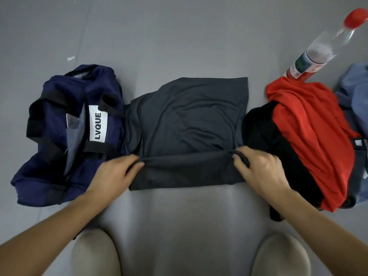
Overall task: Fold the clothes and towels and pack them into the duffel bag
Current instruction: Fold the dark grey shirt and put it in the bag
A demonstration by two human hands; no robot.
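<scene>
On the grey floor, a dark grey shirt with its near edge folded over.
Left of the shirt, touching it, lies the navy duffel bag; the left hand and right hand, apart, each pinch one end of the shirt's fold; right of the shirt lie a black garment, a red garment and a clear bottle.
</scene>
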